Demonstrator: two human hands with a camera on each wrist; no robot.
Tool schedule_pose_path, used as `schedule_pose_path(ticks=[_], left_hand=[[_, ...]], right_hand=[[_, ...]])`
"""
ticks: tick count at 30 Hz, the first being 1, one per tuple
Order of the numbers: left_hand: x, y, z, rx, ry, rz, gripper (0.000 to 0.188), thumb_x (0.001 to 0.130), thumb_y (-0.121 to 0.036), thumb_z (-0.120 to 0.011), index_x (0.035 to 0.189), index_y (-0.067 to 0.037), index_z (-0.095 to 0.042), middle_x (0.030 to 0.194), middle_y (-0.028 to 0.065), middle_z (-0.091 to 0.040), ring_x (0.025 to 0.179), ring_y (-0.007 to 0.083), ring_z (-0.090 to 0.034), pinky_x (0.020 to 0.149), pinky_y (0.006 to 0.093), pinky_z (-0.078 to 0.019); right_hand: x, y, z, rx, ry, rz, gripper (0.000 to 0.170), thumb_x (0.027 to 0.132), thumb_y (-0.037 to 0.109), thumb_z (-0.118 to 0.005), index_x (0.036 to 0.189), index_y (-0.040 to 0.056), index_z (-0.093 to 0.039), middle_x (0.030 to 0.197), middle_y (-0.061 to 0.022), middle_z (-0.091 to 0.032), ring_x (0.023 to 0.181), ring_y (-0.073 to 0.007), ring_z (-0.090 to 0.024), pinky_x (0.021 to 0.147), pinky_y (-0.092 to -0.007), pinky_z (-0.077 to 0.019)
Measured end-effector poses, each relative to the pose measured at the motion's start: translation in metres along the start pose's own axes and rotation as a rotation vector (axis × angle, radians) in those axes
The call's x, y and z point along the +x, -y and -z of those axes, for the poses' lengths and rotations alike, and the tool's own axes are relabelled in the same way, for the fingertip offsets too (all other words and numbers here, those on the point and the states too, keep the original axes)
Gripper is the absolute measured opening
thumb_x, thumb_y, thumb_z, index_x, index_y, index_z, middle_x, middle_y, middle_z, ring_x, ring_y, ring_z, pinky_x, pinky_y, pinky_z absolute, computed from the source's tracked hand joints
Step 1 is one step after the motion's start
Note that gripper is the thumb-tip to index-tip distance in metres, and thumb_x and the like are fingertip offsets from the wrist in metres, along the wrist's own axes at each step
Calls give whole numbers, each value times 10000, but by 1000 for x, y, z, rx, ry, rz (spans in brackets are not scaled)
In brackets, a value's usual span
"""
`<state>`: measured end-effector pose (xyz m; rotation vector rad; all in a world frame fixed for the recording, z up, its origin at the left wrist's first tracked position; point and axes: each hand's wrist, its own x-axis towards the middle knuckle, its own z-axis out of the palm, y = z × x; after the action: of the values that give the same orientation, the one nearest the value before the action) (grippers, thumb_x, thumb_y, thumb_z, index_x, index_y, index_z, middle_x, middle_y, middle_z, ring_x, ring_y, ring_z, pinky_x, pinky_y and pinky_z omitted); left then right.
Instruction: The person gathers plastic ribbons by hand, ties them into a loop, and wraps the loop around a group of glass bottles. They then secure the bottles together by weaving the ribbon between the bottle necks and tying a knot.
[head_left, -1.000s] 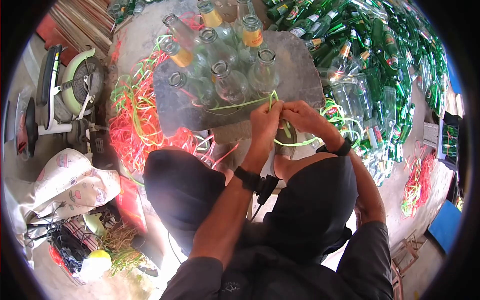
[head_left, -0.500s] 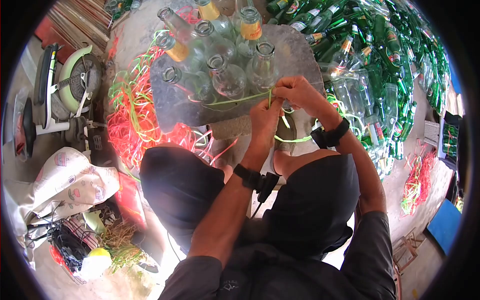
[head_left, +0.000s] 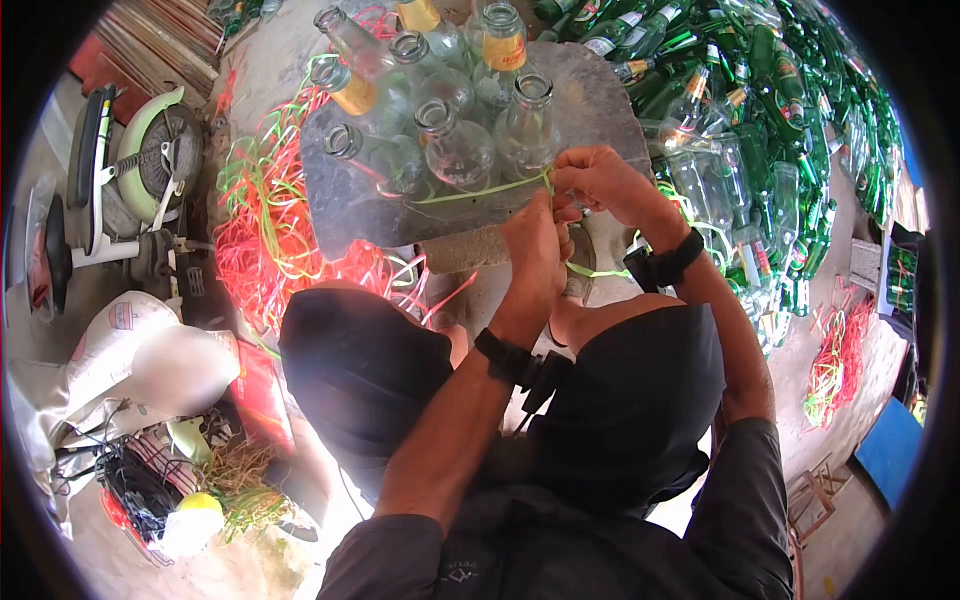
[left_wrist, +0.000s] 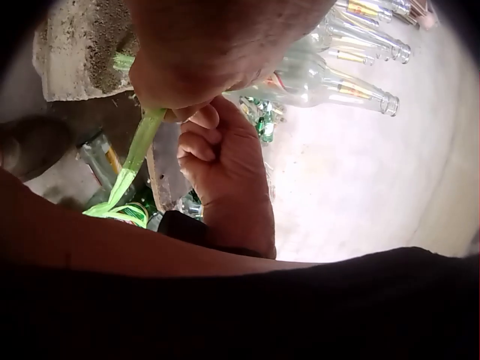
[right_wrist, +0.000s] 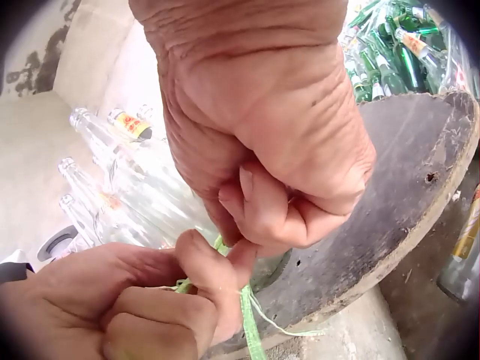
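Fingers of left hand point(head_left: 533, 243) and right hand point(head_left: 607, 186), the nearer to the bottles point(head_left: 527, 128), are pinching green ribbon point(head_left: 482, 192) stretching left.

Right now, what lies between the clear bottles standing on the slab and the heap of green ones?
In the head view, a bare stretch of the grey slab lies between the clear bottles and the green bottles.

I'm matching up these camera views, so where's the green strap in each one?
Head: upper centre, the green strap runs left from the right hand, past the clear bottles.
Left wrist: left of centre, slanting down from the left hand.
Right wrist: bottom centre, hanging below the fingers.
Shared landmark: clear bottles, at upper centre, upper right and left respectively.
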<state>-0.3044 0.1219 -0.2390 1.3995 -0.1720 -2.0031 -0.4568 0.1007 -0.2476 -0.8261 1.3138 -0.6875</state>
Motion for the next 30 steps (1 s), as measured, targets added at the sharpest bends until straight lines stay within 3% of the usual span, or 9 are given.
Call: schedule_pose_path(ticks=[3, 7, 12, 14, 15, 19, 21, 23, 30], left_hand=[[-3, -2, 0, 46, 27, 35, 262, 992, -293, -606, 1105, -56, -617, 900, 57, -638, 496, 38, -373, 459, 238, -267], [-2, 1, -7, -35, -36, -5, 318, 1010, -262, -556, 1046, 46, -628, 775, 125, -650, 409, 51, -348, 385, 250, -232], [4, 5, -4, -131, 1, 7, 252, 1021, -237, -573, 1138, -24, -639, 873, 85, -670, 453, 47, -363, 405, 248, -262], [3, 7, -2, -132, 8, 11, 245, 1007, -255, -591, 1161, -66, -621, 949, 62, -662, 476, 41, -336, 432, 243, -255], [3, 8, -1, -132, 15, 14, 252, 993, -273, -609, 1183, -108, -602, 1025, 40, -655, 500, 36, -309, 458, 238, -248], [3, 12, 1, -157, -18, -49, 204, 1015, -233, -613, 1146, -81, -649, 949, 31, -678, 468, 38, -361, 412, 238, -265], [0, 14, 0, -130, -46, -149, 205, 1007, -236, -628, 1104, -62, -677, 919, 23, -685, 479, 30, -379, 408, 236, -266], [-5, 15, -1, -35, -62, -230, 214, 1001, -233, -638, 1091, -48, -696, 912, 23, -695, 513, 28, -416, 437, 234, -303], [10, 25, 11, 493, -203, -744, 223, 963, -151, -693, 1129, -6, -727, 927, 31, -733, 791, 64, -580, 688, 252, -468]], right_hand=[[0, 0, 1, 28, 6, -1, 136, 930, 172, -670, 888, 43, -677, 711, 21, -618, 506, -10, -433, 439, -201, -299], [1, -3, 1, 102, 0, -28, 148, 913, 176, -686, 888, 31, -702, 731, -1, -652, 518, -24, -470, 454, -204, -316], [-2, 3, 1, 152, -12, -49, 164, 901, 196, -707, 888, 34, -729, 741, -4, -665, 534, -31, -486, 471, -202, -316], [0, 2, 7, 113, 47, -91, 153, 957, 207, -669, 941, 59, -705, 806, 35, -666, 646, -7, -592, 496, -172, -313], [0, 1, 7, 113, 48, -92, 153, 957, 207, -669, 941, 59, -705, 806, 35, -666, 646, -7, -592, 496, -172, -313], [2, -1, 7, 167, 72, -101, 176, 938, 216, -696, 920, 42, -707, 769, 19, -651, 571, -20, -482, 484, -197, -309], [1, -1, 6, 205, 80, -99, 189, 923, 212, -710, 908, 24, -711, 751, -4, -649, 552, -36, -436, 481, -207, -312], [0, -2, 3, 198, 81, -75, 178, 951, 235, -692, 901, 64, -691, 689, 65, -565, 519, -14, -352, 477, -207, -284], [1, -6, 4, 259, 97, -74, 191, 928, 221, -716, 863, 44, -688, 643, 57, -465, 542, -48, -381, 484, -234, -297]])
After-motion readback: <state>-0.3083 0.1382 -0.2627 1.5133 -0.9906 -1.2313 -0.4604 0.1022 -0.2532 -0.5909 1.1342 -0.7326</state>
